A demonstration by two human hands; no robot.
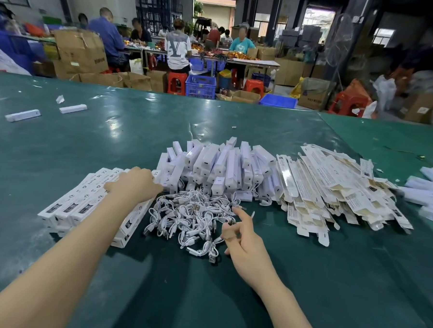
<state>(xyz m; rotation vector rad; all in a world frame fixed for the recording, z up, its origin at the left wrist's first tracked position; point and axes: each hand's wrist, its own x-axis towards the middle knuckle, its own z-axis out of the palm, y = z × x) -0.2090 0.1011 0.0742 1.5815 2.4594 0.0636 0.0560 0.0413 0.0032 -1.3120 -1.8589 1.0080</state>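
Observation:
On the green table [126,139] lies a heap of white bar-shaped devices [222,169]. In front of it is a tangle of short white USB cables [190,217]. A row of packed white boxes [70,206] lies to the left, under my left forearm. My left hand [134,184] reaches over these boxes to the left edge of the device heap; its fingertips are hidden, so its grip is unclear. My right hand [241,238] hovers at the cable tangle's right side, with the index finger straight and the thumb and middle finger pinching one cable's plug end.
A spread of flat unfolded cartons [334,190] lies right of the heap. More white bars [429,195] lie at the right edge, and two loose ones [22,115] at the far left. Beyond the table's far edge are seated people, cardboard boxes, blue crates [200,86] and red stools.

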